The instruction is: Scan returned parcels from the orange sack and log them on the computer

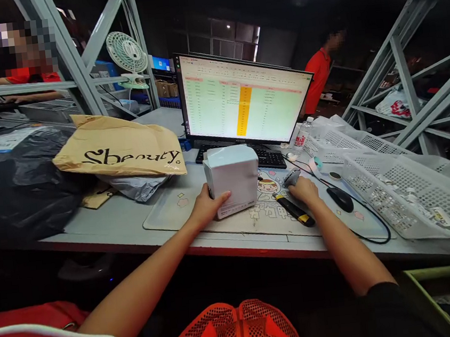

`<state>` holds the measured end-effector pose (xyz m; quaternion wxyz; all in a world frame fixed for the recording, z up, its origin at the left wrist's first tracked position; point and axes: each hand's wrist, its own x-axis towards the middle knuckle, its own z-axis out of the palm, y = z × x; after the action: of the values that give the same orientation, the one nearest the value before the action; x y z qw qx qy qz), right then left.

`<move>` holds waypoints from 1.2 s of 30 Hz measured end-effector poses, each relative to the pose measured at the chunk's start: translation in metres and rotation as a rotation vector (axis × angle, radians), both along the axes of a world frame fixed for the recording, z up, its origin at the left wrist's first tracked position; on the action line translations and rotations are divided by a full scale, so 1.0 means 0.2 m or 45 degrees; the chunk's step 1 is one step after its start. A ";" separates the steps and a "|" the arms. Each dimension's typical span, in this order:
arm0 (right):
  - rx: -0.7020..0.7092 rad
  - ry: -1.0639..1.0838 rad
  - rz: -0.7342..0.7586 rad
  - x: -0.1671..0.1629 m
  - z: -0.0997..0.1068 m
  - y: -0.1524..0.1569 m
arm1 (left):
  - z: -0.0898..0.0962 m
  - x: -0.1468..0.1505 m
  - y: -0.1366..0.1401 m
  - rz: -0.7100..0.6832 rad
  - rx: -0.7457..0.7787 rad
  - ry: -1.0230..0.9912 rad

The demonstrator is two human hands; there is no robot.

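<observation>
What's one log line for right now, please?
left grip: holding white box | right grip: holding grey device | yellow-black tool: on desk mat | monitor: lit

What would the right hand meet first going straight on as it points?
Beyond the grey device in its grip, the right hand would probably meet the right end of the keyboard first, though the hand's height above the mat is unclear.

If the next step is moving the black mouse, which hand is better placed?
Probably the right hand: it is nearer to the mouse, though holding a grey device. The left hand grips the white box.
</observation>
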<state>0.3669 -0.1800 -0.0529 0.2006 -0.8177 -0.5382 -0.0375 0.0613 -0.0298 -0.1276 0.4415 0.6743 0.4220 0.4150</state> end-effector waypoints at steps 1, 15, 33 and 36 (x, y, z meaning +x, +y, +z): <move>-0.024 0.011 0.019 -0.01 0.01 -0.01 | 0.01 0.01 0.02 0.044 -0.027 -0.003; -0.065 0.251 0.537 -0.21 0.10 -0.23 | 0.05 0.06 0.14 0.073 -0.128 0.002; -0.096 -0.023 -0.258 0.32 -0.19 0.25 | 0.00 -0.41 0.18 -0.049 0.152 0.262; -0.087 -0.029 -0.284 0.31 -0.16 0.29 | -0.05 -0.43 0.18 -0.096 0.162 0.308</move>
<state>0.4295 -0.1229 -0.0853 0.1610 -0.8784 -0.4471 -0.0503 -0.0243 0.0069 -0.1371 0.3589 0.7614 0.4195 0.3398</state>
